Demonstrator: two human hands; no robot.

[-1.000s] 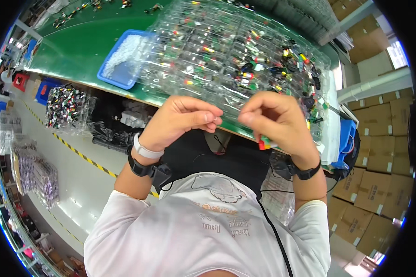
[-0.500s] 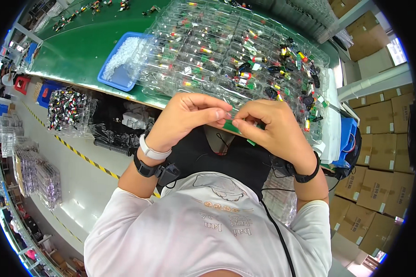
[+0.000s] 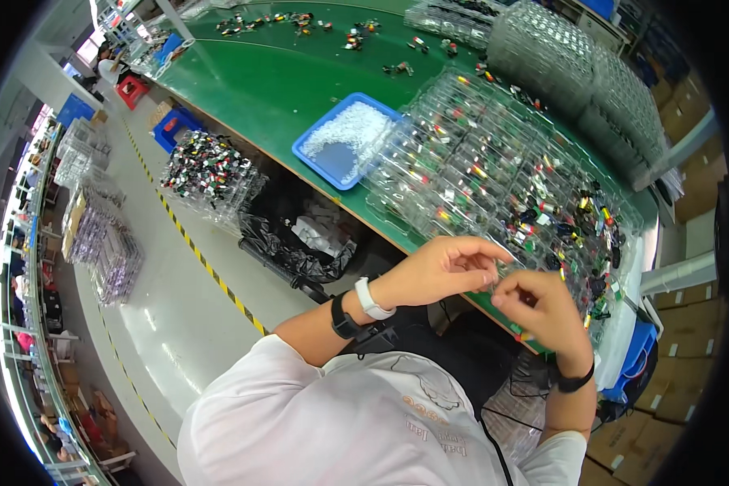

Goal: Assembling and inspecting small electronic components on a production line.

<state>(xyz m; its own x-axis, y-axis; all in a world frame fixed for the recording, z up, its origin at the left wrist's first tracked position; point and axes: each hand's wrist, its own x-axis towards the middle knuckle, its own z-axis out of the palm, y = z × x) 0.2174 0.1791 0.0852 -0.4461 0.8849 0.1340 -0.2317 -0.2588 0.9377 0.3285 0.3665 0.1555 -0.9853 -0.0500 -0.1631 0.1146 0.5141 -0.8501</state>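
Observation:
My left hand (image 3: pixel 439 270) and my right hand (image 3: pixel 540 309) meet fingertip to fingertip just in front of the green table's near edge (image 3: pixel 397 243). Between the fingers sits something very small; I cannot make out what it is. A small red and yellow piece (image 3: pixel 523 334) shows under my right palm. Just beyond the hands lie clear plastic compartment trays (image 3: pixel 478 174) filled with several small coloured parts. A loose heap of dark and coloured parts (image 3: pixel 579 223) lies on the trays to the right.
A blue tray (image 3: pixel 344 138) of white pieces stands left of the clear trays. Stacks of clear trays (image 3: pixel 575 73) line the table's far side. Below the table are a black bag (image 3: pixel 296 243), a bin of parts (image 3: pixel 206 170), and cardboard boxes (image 3: pixel 688 405) at right.
The view has swung so the table sits further up and right. My hands have stayed together, shifting right along the table's edge, fingers still pinched around the small thing.

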